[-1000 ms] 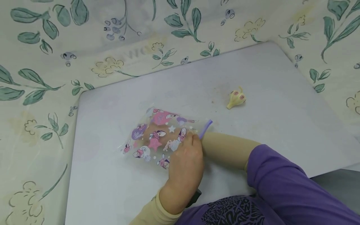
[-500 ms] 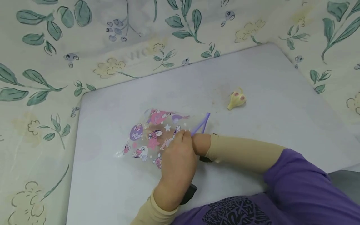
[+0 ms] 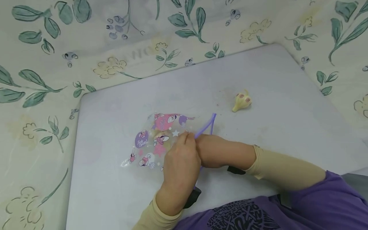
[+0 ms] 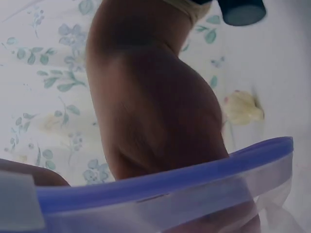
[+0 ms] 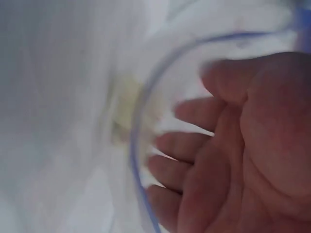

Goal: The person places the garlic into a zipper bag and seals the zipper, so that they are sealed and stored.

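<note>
In the head view, a clear zip bag [image 3: 143, 156] with pink and purple cartoon prints lies on the white table. My left hand [image 3: 182, 163] pinches the bag near its purple-edged mouth. My right hand [image 3: 212, 151] reaches in at that mouth; its fingers are hidden behind the left hand there. In the right wrist view the right hand [image 5: 223, 155] has loosely bent fingers and holds nothing. A blurred yellowish thing [image 5: 127, 104] shows through the bag beyond its fingertips. The left wrist view has the right hand [image 4: 160, 116] passing behind the purple zip edge [image 4: 165, 177].
A pale yellow garlic-shaped thing [image 3: 242, 101] with pink patches lies on the table [image 3: 273, 80] to the right of the bag. Floral cloth [image 3: 109, 48] surrounds the table's back and sides. Small dark specks lie near the garlic-shaped thing.
My right hand has drawn back to the right, partly out of the bag, so its back and wrist now show. The bag's mouth spreads wider. My left hand has shifted slightly left.
</note>
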Action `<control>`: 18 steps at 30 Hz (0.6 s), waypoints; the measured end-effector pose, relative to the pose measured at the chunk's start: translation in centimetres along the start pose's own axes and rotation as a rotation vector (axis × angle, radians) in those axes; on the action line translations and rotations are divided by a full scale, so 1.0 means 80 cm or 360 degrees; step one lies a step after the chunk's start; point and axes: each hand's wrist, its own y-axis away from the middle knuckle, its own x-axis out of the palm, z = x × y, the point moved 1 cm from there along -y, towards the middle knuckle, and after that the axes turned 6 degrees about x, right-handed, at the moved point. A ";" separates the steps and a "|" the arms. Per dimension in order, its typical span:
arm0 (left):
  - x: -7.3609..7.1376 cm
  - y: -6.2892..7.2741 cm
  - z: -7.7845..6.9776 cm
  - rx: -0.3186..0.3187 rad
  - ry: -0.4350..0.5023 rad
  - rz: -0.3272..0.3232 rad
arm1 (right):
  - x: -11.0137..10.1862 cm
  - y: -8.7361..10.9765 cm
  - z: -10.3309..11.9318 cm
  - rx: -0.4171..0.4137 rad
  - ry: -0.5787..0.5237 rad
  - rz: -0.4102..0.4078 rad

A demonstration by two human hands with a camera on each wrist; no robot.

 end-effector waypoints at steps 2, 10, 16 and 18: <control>-0.001 0.000 0.000 -0.0005 0.0009 0.0007 | -0.005 0.011 -0.007 0.0000 -0.0078 0.0018; -0.001 -0.001 0.002 0.0002 -0.0015 0.0037 | -0.034 0.065 -0.060 -0.0113 -0.0407 -0.0503; -0.001 -0.001 0.003 -0.0012 0.0003 0.0063 | -0.036 0.091 -0.111 0.0356 -0.0093 -0.0833; -0.002 -0.001 0.003 -0.0021 0.0016 0.0077 | -0.034 0.100 -0.131 0.0625 0.0002 -0.0854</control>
